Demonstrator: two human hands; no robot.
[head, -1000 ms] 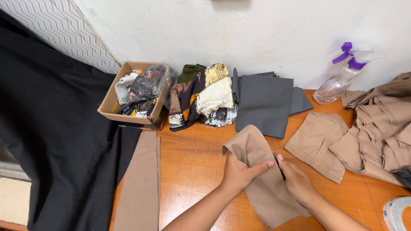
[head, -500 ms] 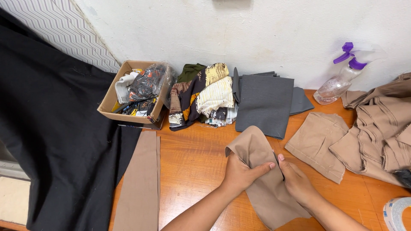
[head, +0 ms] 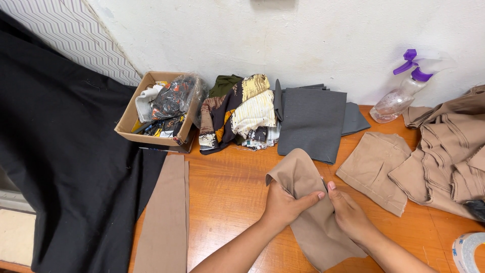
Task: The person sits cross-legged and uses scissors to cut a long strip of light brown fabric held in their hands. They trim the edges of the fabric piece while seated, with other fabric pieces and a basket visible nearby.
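Note:
A tan fabric piece point(head: 303, 177) lies on the orange wooden table point(head: 227, 197), its upper left corner folded over. My left hand point(head: 285, 205) grips its left side, thumb stretched across the cloth. My right hand point(head: 348, 215) pinches the same piece at the middle, thumb almost touching the left thumb. The lower end of the cloth point(head: 323, 242) spreads flat between my forearms.
A long tan strip point(head: 164, 217) lies left beside black cloth point(head: 65, 167). At the back stand a cardboard box point(head: 129, 124) of odds, patterned fabrics point(head: 237, 108) and grey fabric point(head: 310, 121). Right: spray bottle point(head: 404, 91), tan garment pieces point(head: 444, 156), tape roll point(head: 467, 250).
Both hands have stayed on the tan piece. The folded top corner has shifted slightly and the thumbs have drawn closer together.

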